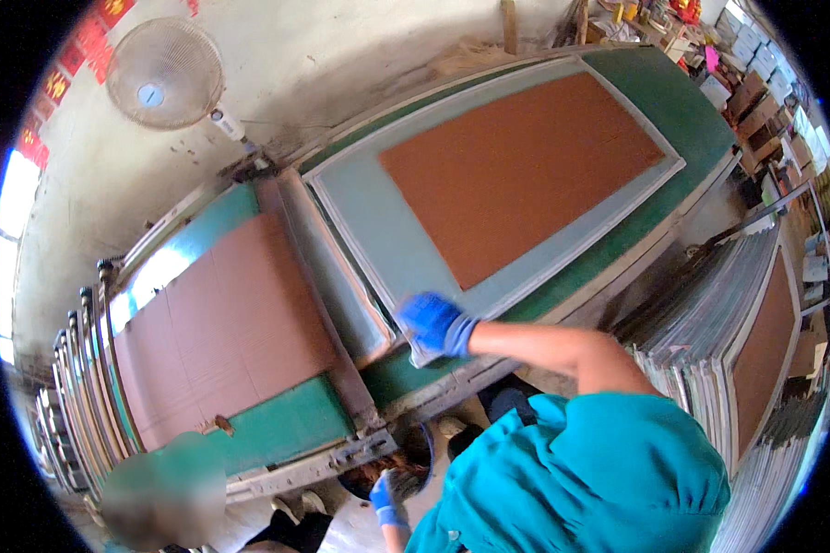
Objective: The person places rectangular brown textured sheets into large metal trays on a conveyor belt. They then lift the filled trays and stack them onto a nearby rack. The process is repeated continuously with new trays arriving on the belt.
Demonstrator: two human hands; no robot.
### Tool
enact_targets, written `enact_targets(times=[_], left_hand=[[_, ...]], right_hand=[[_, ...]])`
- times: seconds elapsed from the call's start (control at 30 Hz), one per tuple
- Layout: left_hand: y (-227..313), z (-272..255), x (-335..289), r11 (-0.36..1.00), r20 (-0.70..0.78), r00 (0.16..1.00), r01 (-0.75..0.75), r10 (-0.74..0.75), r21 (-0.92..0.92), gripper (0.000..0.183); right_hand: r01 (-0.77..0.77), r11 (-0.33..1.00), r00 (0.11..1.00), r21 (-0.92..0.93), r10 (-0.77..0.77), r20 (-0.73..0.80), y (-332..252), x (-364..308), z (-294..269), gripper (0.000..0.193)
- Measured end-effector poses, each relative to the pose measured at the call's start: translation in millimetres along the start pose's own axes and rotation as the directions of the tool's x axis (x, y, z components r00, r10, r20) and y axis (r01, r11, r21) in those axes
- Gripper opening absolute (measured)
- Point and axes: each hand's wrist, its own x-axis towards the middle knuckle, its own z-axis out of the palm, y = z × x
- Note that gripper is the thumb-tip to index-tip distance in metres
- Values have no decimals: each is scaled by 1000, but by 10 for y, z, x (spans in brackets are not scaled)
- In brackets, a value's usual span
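Observation:
A large pale-framed screen [378, 230] with a red-brown rectangle in its middle lies on a long green table [682, 111]. My right hand [433, 323], in a blue glove and blurred by motion, grips the screen's near corner. My left hand [383, 498], also in a blue glove, is low beside a dark bucket [415, 442] of reddish stuff under the table edge. Whether it holds anything is unclear. My teal shirt fills the lower right.
A red-brown sheet [231, 323] covers the table's left part. Stacks of framed screens [710, 313] lean at the right, and more stand in a rack [74, 387] at the left. A wall fan [164, 72] hangs above. Another person [161, 493] is at the lower left.

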Motion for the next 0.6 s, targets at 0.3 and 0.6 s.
enact_targets(times=[0.3, 0.6], left_hand=[[1108, 2126, 105, 562, 374, 884, -468, 282, 682, 30], [2413, 3224, 286, 909, 143, 963, -263, 227, 324, 39]], right_hand=[[-507, 809, 820, -297, 346, -456, 3474, 1340, -625, 61], [-296, 935, 937, 195, 244, 252, 2790, 2831, 293, 62]])
